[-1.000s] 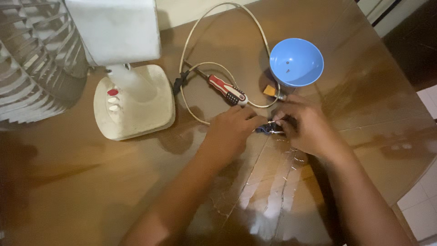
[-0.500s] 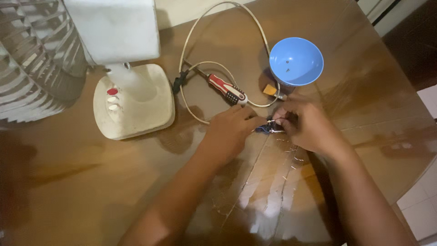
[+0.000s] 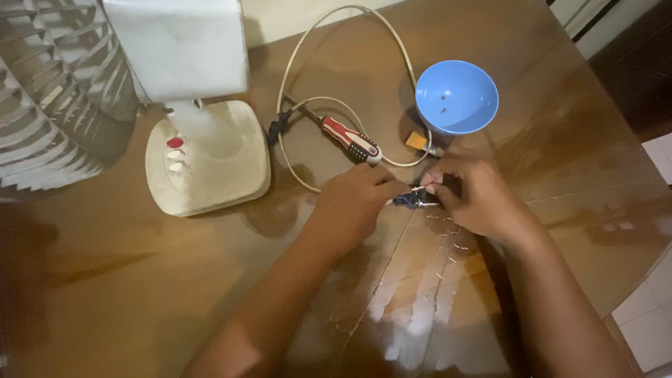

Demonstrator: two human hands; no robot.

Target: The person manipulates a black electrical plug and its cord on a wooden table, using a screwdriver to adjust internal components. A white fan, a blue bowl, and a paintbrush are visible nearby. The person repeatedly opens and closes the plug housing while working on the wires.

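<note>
1. The left hand [image 3: 353, 203] sits at the centre of the frame, knuckles up, its fingers curled narrow onto one end of a small blue part [image 3: 408, 200]; the fingertips meet the part from the left.
2. The right hand [image 3: 470, 192] lies just right of centre, fingers pinched on the other end of the same part; a thin metal bit shows between the two hands, too small to tell more.
3. The part lies low over the brown table [image 3: 140, 294], between the hands.
4. A red-handled screwdriver [image 3: 350, 140] lies just above the left hand; a pale cord [image 3: 301, 42] loops around it.
5. A blue bowl [image 3: 456, 96] stands at upper right, near the right hand; a small orange piece [image 3: 416, 141] lies below its rim.
6. A white fan base [image 3: 207, 157] stands at upper left; the fan grille [image 3: 49, 105] fills the left edge.
</note>
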